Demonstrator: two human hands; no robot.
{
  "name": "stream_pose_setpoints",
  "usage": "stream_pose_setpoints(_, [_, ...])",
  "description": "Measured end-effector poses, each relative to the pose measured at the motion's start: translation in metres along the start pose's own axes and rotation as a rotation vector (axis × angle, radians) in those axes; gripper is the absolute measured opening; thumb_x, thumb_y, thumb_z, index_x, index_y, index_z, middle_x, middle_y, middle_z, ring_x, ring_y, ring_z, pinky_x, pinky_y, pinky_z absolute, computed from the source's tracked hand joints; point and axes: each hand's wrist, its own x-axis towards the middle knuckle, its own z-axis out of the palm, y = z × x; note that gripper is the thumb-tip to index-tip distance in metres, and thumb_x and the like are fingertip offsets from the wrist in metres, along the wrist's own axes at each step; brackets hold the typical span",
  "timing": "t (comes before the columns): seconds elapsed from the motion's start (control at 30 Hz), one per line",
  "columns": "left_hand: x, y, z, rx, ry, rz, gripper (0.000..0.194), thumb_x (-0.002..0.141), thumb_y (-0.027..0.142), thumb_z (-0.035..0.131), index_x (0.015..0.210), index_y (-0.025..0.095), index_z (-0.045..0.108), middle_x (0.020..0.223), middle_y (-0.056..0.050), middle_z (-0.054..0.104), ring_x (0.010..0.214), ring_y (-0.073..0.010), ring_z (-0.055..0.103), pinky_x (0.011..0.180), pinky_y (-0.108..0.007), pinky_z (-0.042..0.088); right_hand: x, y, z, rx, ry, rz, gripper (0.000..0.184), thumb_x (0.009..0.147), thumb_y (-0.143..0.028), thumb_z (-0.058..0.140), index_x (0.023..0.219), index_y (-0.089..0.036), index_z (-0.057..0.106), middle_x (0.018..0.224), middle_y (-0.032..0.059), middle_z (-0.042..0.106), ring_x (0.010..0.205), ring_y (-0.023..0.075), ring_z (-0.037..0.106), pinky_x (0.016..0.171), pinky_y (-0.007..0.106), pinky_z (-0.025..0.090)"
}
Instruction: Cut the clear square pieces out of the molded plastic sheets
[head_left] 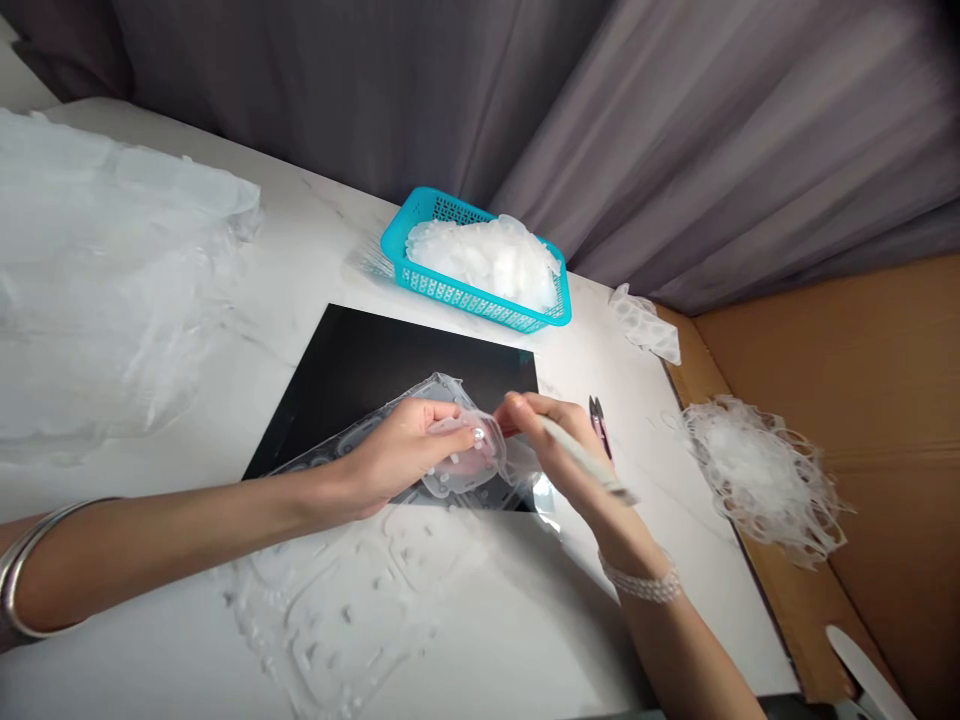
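My left hand (409, 445) pinches a thin translucent plastic piece (450, 480) with rounded edges between thumb and fingers. Close beside it, my right hand (555, 440) is closed around a pale pen-shaped tool (581, 455), whose back end points toward my wrist. The tool's working tip is hidden by my fingers. Under both hands, a clear moulded sheet (352, 610) with rounded outlines and small raised spots lies partly over a black mat (397, 345) and partly on the white table.
Behind the mat stands a blue basket (480, 308) heaped with translucent pieces. Small snips (600, 425) lie right of my right hand. A tangle of clear ring-shaped scraps (765, 480) rests by the cardboard (840, 380). Stacked translucent sheets (112, 280) cover the left side.
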Motion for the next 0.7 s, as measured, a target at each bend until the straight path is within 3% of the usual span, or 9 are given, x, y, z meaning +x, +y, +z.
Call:
stream_pose_setpoints(0.13, [0.003, -0.002, -0.002, -0.028, 0.068, -0.033, 0.019, 0.084, 0.029, 0.069, 0.095, 0.014, 0.071, 0.097, -0.009, 0.075, 0.092, -0.0192, 0.07, 0.085, -0.03, 0.052, -0.006, -0.001, -0.011, 0.112, 0.094, -0.082, 0.059, 0.101, -0.059, 0.023, 0.109, -0.024, 0.07, 0.085, 0.0054, 0.071, 0.084, 0.0206, 0.066, 0.082, 0.036, 0.049])
stream_pose_setpoints(0.27, [0.004, -0.003, -0.003, 0.018, 0.041, 0.012, 0.018, 0.087, 0.03, 0.064, 0.094, 0.015, 0.072, 0.094, -0.007, 0.075, 0.09, -0.0183, 0.069, 0.082, -0.029, 0.051, -0.009, 0.0, -0.013, -0.141, 0.116, -0.293, 0.055, 0.103, -0.052, 0.023, 0.111, -0.026, 0.071, 0.111, 0.0078, 0.065, 0.108, 0.0224, 0.059, 0.092, 0.038, 0.045])
stream_pose_setpoints(0.33, [0.004, -0.003, -0.003, 0.127, 0.022, 0.066, 0.019, 0.09, 0.029, 0.058, 0.09, 0.016, 0.073, 0.089, -0.004, 0.074, 0.086, -0.017, 0.068, 0.076, -0.027, 0.05, -0.007, 0.0, -0.006, -0.324, 0.111, -0.418, 0.047, 0.104, -0.044, 0.03, 0.108, -0.022, 0.071, 0.107, 0.0093, 0.066, 0.101, 0.0219, 0.058, 0.088, 0.036, 0.044])
stream_pose_setpoints(0.4, [0.003, -0.003, -0.002, 0.266, 0.014, 0.119, 0.02, 0.09, 0.026, 0.055, 0.084, 0.017, 0.072, 0.082, -0.001, 0.072, 0.08, -0.0151, 0.065, 0.07, -0.025, 0.047, -0.004, -0.001, 0.003, -0.48, 0.095, -0.499, 0.041, 0.103, -0.042, 0.037, 0.102, -0.017, 0.07, 0.084, 0.0081, 0.066, 0.08, 0.0199, 0.057, 0.076, 0.034, 0.043])
stream_pose_setpoints(0.5, [-0.002, -0.002, 0.0, 0.416, 0.019, 0.155, 0.024, 0.089, 0.023, 0.052, 0.071, 0.018, 0.067, 0.066, 0.003, 0.063, 0.063, -0.0112, 0.057, 0.057, -0.022, 0.039, -0.003, -0.005, 0.015, -0.581, 0.075, -0.482, 0.034, 0.099, -0.042, 0.048, 0.089, -0.017, 0.069, 0.063, 0.0021, 0.055, 0.062, 0.0162, 0.05, 0.063, 0.03, 0.037])
stream_pose_setpoints(0.6, [-0.006, -0.001, 0.002, 0.488, 0.042, 0.192, 0.034, 0.092, 0.03, 0.051, 0.063, 0.017, 0.061, 0.053, 0.005, 0.048, 0.05, -0.009, 0.043, 0.047, -0.023, 0.028, -0.002, -0.006, 0.02, -0.538, 0.092, -0.386, 0.03, 0.099, -0.032, 0.048, 0.076, -0.018, 0.063, 0.064, 0.001, 0.056, 0.059, 0.0135, 0.049, 0.058, 0.026, 0.033])
stream_pose_setpoints(0.7, [-0.006, -0.001, -0.003, 0.481, 0.117, 0.271, 0.031, 0.092, 0.035, 0.055, 0.07, 0.018, 0.068, 0.058, 0.003, 0.055, 0.055, -0.0106, 0.049, 0.05, -0.023, 0.034, 0.002, 0.001, 0.016, -0.568, 0.143, -0.328, 0.028, 0.098, -0.029, 0.047, 0.074, -0.019, 0.057, 0.067, 0.0022, 0.058, 0.061, 0.0143, 0.05, 0.06, 0.026, 0.033])
